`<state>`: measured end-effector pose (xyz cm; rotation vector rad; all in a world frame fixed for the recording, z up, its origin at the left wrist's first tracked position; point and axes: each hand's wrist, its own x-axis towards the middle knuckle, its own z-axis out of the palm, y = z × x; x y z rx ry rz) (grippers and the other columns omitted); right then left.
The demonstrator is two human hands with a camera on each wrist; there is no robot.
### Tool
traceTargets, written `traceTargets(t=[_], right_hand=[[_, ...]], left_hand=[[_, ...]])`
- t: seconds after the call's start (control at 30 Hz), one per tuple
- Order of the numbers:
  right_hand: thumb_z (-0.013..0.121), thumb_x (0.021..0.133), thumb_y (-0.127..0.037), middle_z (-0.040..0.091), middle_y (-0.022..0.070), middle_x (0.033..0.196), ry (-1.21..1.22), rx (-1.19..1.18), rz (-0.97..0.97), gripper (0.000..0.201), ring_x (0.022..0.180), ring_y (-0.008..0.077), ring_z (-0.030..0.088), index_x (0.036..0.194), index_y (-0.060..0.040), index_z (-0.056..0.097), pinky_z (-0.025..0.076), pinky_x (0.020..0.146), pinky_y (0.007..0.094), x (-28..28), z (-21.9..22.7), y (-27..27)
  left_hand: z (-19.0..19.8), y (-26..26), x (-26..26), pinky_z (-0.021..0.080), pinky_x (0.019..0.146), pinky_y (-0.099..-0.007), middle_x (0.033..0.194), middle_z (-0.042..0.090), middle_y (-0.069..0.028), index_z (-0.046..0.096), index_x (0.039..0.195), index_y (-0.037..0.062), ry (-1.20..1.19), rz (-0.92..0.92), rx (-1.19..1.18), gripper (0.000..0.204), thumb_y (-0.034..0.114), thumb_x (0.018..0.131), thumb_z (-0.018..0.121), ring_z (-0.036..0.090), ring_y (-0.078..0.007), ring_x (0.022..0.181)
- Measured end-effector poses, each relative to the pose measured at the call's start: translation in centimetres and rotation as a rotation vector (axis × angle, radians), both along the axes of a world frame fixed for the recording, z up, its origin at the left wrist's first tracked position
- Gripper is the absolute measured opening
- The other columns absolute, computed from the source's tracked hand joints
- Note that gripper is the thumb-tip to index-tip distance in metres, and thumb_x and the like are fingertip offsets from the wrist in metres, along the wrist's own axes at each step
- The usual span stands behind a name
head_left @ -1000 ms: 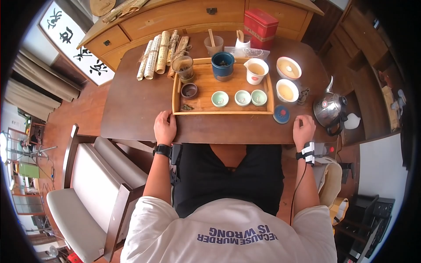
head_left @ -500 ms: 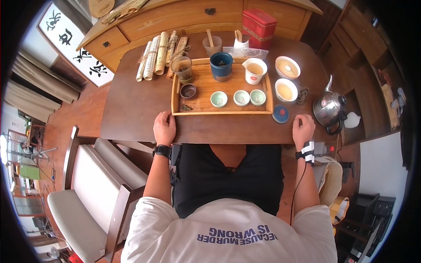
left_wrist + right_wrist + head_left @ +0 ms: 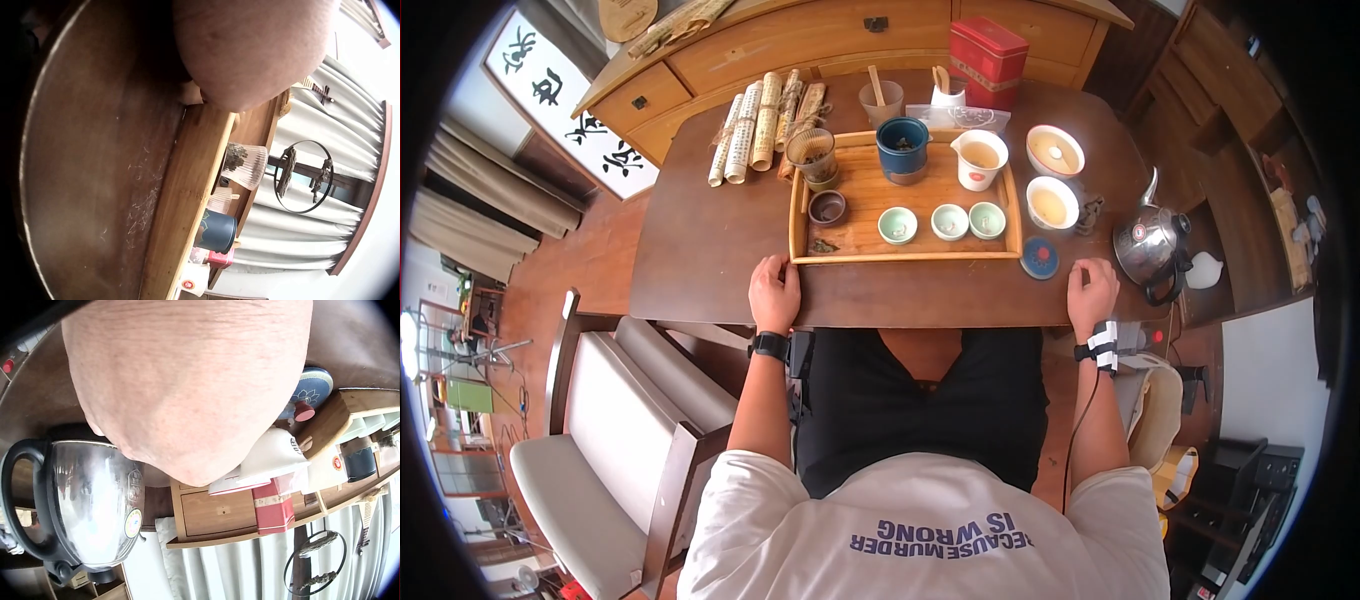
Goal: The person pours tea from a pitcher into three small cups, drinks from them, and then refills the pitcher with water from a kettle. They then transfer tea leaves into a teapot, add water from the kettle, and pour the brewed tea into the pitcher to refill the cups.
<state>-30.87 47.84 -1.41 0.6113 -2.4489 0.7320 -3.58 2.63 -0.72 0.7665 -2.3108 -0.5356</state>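
My left hand (image 3: 775, 293) rests on the table's near edge, fingers loosely curled, beside the left front corner of a wooden tea tray (image 3: 910, 257). On the right, my other hand (image 3: 1092, 297) lies likewise, holding nothing, between a blue lid (image 3: 1040, 258) and a steel kettle (image 3: 1140, 252). Three pale green cups (image 3: 897, 226) line the tray's front. Behind them stand a blue tea pot without handle (image 3: 902, 150) and a white pitcher (image 3: 978, 160) of tea. A small dark cup (image 3: 828, 208) and a ribbed strainer glass (image 3: 812, 155) occupy its left side. In both wrist views the fingertips are mostly hidden.
Two white bowls (image 3: 1053, 204) with pale liquid stand right of the tray. Bamboo scrolls (image 3: 745, 130) lie at the back left, and a red tin (image 3: 988, 65) stands at the back. A cushioned chair (image 3: 615, 400) is at the left, a wooden cabinet (image 3: 800, 40) beyond the table.
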Motion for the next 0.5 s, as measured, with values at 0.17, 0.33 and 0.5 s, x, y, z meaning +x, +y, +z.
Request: traceTargets(t=[0.17,0.33,0.5], right_hand=[[0.072,0.089,-0.012,0.069,0.0086,0.103,0.01,0.006,0.001,0.008,0.1,0.0337,0.065,0.095,-0.0087,0.071,0.048,0.089,0.0471,0.05,0.11,-0.11],[0.072,0.088,-0.011,0.07,0.0086,0.103,0.011,-0.026,0.002,0.007,0.1,0.0331,0.065,0.095,-0.0087,0.071,0.048,0.089,0.0467,0.06,0.0,-0.07],[0.072,0.088,-0.011,0.07,0.0085,0.101,-0.011,-0.031,-0.004,0.008,0.1,0.0329,0.065,0.095,-0.0084,0.07,0.048,0.088,0.046,0.16,0.21,-0.13]], left_hand=[[0.12,-0.01,0.07,0.053,0.071,-0.042,0.084,0.066,-0.0167,0.072,0.1,0.0003,0.005,-0.008,-0.013,0.012,0.009,0.093,0.068,0.065,-0.0335,0.073],[0.1,0.12,0.0,0.051,0.07,-0.0424,0.082,0.065,-0.0159,0.073,0.1,0.0012,0.004,-0.015,-0.024,0.012,0.01,0.094,0.068,0.064,-0.0333,0.072],[0.39,0.16,-0.03,0.051,0.069,-0.0419,0.082,0.064,-0.0149,0.073,0.102,0.0021,-0.051,-0.007,-0.009,0.013,0.011,0.095,0.067,0.064,-0.0323,0.073]])
